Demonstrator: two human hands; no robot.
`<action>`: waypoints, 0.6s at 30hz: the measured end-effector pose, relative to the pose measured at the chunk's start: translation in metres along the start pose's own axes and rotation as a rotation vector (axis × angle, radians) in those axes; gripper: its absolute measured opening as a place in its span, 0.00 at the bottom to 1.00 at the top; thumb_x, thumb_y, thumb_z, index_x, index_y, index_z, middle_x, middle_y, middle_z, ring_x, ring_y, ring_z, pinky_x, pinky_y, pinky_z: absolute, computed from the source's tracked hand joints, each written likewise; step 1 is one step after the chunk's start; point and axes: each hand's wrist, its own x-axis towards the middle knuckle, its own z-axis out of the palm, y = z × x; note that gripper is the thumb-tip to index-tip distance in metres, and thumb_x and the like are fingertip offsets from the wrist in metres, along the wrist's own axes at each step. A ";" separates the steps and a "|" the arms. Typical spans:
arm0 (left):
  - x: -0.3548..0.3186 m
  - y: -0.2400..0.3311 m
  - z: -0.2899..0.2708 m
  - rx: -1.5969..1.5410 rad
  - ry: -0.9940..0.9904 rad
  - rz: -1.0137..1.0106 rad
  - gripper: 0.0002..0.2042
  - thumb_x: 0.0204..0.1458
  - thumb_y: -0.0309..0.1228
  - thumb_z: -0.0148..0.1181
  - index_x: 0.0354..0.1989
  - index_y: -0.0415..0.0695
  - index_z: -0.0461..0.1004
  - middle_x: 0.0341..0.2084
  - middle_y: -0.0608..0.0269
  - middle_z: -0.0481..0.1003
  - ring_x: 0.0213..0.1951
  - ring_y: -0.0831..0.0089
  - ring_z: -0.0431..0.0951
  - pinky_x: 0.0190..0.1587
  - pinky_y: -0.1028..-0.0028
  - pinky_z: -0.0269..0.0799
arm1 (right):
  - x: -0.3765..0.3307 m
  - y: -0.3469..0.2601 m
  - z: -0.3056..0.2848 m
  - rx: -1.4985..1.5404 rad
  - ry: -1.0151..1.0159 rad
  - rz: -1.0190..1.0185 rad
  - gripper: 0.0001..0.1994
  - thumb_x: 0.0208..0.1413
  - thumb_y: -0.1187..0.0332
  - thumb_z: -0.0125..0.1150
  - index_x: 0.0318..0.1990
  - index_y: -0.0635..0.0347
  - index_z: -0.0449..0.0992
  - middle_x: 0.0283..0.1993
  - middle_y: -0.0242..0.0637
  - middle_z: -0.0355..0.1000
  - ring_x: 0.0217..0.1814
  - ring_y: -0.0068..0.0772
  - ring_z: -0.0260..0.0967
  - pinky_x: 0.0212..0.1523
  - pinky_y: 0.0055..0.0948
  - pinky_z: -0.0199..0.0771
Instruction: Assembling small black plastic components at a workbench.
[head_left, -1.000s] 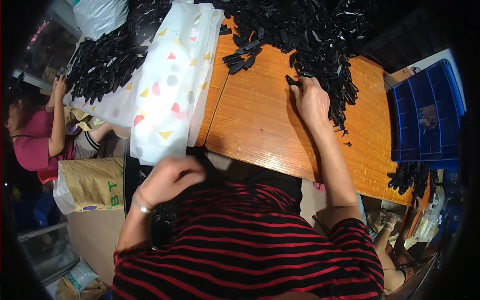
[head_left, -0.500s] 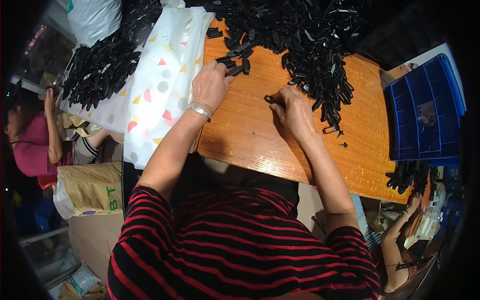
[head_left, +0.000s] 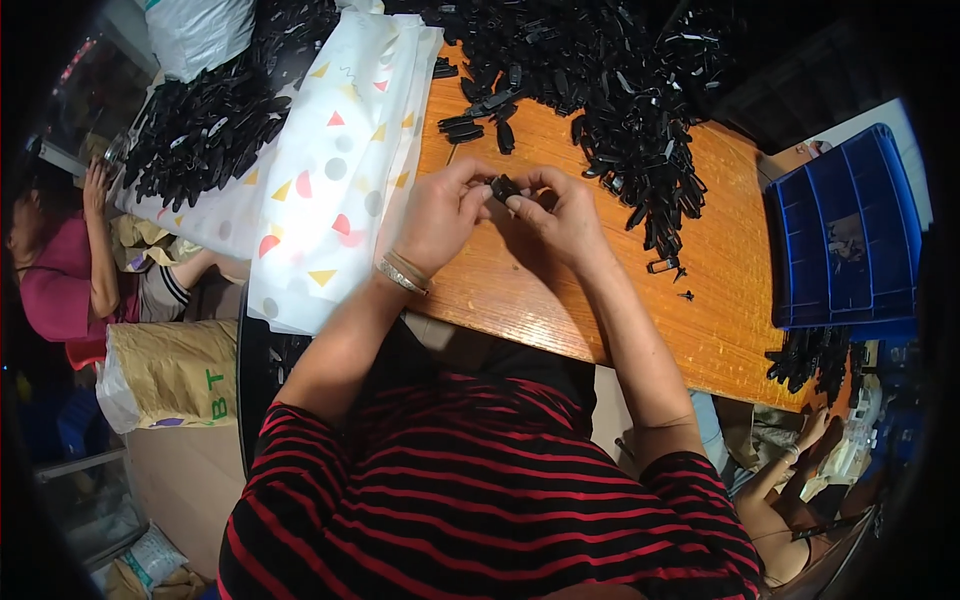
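Note:
A small black plastic part (head_left: 506, 187) is pinched between the fingertips of both hands above the wooden table. My left hand (head_left: 446, 214), with bracelets at the wrist, grips it from the left, thumb and forefinger closed on it. Its right side is held by my right hand (head_left: 563, 220), thumb below and forefinger curled behind. The fingertips hide some of the part, so its exact kind cannot be told. Just beyond my left hand lie a few loose black parts (head_left: 462, 130), one of them upright (head_left: 505, 136).
A large heap of similar black parts (head_left: 640, 140) spreads over the far side of the wooden table (head_left: 700, 330). Patterned white sheeting (head_left: 320, 200) covers its left, beside another black heap (head_left: 205, 140). A blue crate (head_left: 850, 230) stands at right. Other people sit at left (head_left: 65, 270) and lower right (head_left: 785, 500).
My left hand has come back from the loose parts toward my right hand. The right has moved slightly left, and both now meet at the black part.

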 end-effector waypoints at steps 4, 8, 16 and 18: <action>-0.012 -0.001 0.012 -0.694 0.007 -0.295 0.11 0.57 0.18 0.54 0.49 0.35 0.69 0.38 0.61 0.75 0.38 0.80 0.76 0.40 0.81 0.74 | -0.020 -0.003 0.021 0.246 0.111 0.111 0.09 0.54 0.75 0.64 0.41 0.67 0.74 0.30 0.29 0.72 0.31 0.14 0.68 0.29 0.17 0.68; -0.021 0.000 0.023 -0.864 0.069 -0.226 0.15 0.56 0.19 0.55 0.52 0.33 0.66 0.42 0.58 0.74 0.38 0.78 0.76 0.43 0.80 0.74 | -0.030 -0.015 0.021 0.374 0.196 0.121 0.10 0.56 0.74 0.63 0.44 0.67 0.73 0.31 0.29 0.72 0.30 0.14 0.68 0.28 0.15 0.67; -0.025 0.003 0.026 -0.898 0.067 -0.262 0.11 0.58 0.24 0.57 0.48 0.34 0.72 0.35 0.64 0.78 0.36 0.81 0.76 0.41 0.81 0.72 | -0.040 -0.018 0.020 0.188 0.248 -0.013 0.10 0.55 0.74 0.63 0.43 0.66 0.74 0.33 0.32 0.72 0.28 0.16 0.69 0.28 0.17 0.69; -0.027 0.005 0.025 -0.872 0.061 -0.253 0.12 0.58 0.25 0.57 0.48 0.33 0.72 0.35 0.64 0.78 0.35 0.82 0.76 0.41 0.81 0.72 | -0.040 -0.024 0.016 0.122 0.253 -0.039 0.09 0.54 0.75 0.63 0.42 0.66 0.75 0.33 0.32 0.72 0.28 0.17 0.69 0.28 0.18 0.69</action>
